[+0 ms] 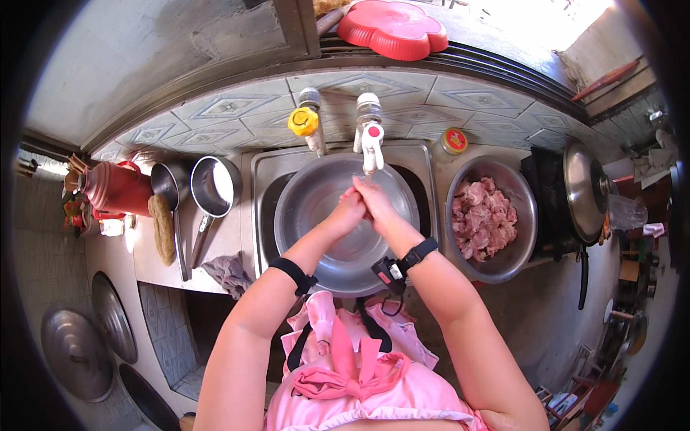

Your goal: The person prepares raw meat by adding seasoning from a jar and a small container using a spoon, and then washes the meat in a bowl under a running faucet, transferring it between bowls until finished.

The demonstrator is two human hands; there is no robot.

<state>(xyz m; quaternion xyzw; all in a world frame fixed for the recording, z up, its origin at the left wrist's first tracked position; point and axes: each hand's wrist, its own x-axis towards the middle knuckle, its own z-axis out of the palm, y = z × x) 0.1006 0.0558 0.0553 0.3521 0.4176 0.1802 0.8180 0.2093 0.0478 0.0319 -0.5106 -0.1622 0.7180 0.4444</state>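
Observation:
My left hand (350,211) and my right hand (374,200) are pressed together under the spout of the tap with a white handle and red button (372,141). Both are over a wide grey metal basin (294,215) that rests on the stainless steel sink (259,178). The fingers overlap, so whether anything small lies between the palms cannot be told. A second tap with a yellow knob (303,122) is to the left. Right of the sink stands a metal bowl (525,231) of raw, cut meat pieces (482,218).
On the left counter are a saucepan (215,186), a ladle (166,180), a loofah (161,229), a red thermos (116,186) and a grey cloth (229,272). A lidded jar (454,141) stands behind the meat bowl. A wok lid (583,194) is farther right.

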